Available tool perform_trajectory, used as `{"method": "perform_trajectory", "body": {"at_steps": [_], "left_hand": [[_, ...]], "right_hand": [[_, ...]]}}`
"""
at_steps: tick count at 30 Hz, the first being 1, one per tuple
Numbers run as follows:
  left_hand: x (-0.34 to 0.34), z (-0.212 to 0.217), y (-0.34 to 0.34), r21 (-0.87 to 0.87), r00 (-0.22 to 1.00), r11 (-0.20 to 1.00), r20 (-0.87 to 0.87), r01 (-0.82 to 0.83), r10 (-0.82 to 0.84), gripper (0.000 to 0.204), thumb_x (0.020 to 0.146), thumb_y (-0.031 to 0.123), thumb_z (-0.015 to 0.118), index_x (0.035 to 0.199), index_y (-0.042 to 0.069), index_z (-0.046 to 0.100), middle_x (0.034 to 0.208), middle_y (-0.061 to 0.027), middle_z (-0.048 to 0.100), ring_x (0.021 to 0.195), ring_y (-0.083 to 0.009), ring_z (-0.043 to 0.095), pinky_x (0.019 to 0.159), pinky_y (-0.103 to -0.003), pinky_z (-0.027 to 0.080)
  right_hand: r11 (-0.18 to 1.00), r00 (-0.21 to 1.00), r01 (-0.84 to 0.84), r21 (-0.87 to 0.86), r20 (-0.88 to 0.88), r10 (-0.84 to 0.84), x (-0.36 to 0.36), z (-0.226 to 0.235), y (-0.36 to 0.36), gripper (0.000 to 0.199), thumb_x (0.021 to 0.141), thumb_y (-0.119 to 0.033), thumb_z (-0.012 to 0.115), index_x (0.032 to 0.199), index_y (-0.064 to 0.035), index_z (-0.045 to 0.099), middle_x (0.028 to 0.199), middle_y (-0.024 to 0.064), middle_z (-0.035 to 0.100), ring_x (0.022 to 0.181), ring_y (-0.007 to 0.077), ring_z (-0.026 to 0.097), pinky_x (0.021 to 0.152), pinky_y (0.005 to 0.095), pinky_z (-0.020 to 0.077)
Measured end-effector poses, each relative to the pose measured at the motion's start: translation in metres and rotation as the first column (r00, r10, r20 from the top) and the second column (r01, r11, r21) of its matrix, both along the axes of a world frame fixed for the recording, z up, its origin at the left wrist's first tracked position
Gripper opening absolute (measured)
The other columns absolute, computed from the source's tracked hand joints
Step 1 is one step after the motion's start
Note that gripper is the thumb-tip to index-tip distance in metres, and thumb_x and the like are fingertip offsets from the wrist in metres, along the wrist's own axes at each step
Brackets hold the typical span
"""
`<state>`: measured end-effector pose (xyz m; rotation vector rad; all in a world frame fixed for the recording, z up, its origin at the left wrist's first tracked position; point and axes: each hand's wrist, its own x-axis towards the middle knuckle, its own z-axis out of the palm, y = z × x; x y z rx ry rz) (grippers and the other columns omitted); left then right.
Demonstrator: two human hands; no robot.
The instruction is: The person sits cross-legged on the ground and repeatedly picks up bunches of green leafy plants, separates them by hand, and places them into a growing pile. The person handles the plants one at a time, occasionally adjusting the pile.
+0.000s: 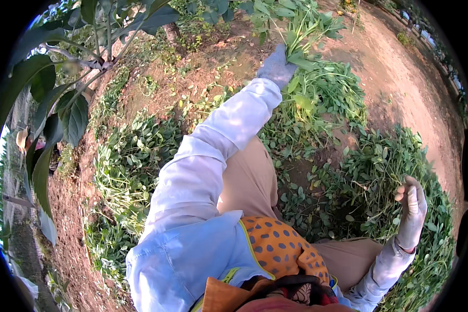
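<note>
My left arm stretches far forward, and its blue-grey gloved hand (277, 66) is closed around a bunch of leafy green plants (309, 36). The stems come out of the fist and the leaves spread to the right and away from me. Right beside that hand lies a heap of cut green plants (333, 93). My right hand (413, 210), in a pale dirty glove with fingertips showing, is raised at the right with loosely curled fingers. Nothing shows in it. Just behind it lies a larger pile of leafy greens (385, 161).
More cut greens (135, 156) lie along the left. A branch with dark leaves (73, 99) hangs close at the upper left, and a thin trunk (172, 34) stands beyond. Bare reddish soil (400, 67) runs along the right. My bent knees (249, 171) are between the piles.
</note>
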<state>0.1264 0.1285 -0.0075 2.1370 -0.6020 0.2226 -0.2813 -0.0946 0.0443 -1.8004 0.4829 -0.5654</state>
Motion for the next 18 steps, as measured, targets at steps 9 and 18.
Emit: {"method": "perform_trajectory", "body": {"at_steps": [9, 18], "left_hand": [[-0.013, 0.019, 0.010, 0.001, 0.999, 1.000, -0.033, 0.031, -0.031, 0.067, 0.076, 0.052, 0.072, 0.114, 0.001, 0.052, 0.105, -0.0236, 0.065, 0.102, -0.0385, 0.063, 0.088, -0.044, 0.048], [-0.027, 0.042, 0.058, 0.489, 0.980, 0.872, 0.188, -0.030, -0.071, 0.036, 0.082, 0.029, 0.063, 0.108, 0.005, 0.059, 0.089, -0.0173, 0.069, 0.089, -0.0348, 0.068, 0.075, -0.045, 0.054]], "right_hand": [[0.990, 0.981, -0.131, 0.057, -0.135, 0.137, 0.047, -0.042, -0.024, 0.041, 0.100, -0.032, 0.053, 0.121, 0.0025, 0.057, 0.085, 0.0007, 0.057, 0.075, 0.0089, 0.051, 0.071, 0.0213, 0.0407], [0.946, 0.937, -0.315, 0.075, -0.136, 0.322, 0.094, -0.052, -0.020, 0.038, 0.100, -0.030, 0.052, 0.122, 0.0009, 0.058, 0.086, -0.0013, 0.055, 0.072, 0.0057, 0.049, 0.064, 0.0187, 0.0379]]}}
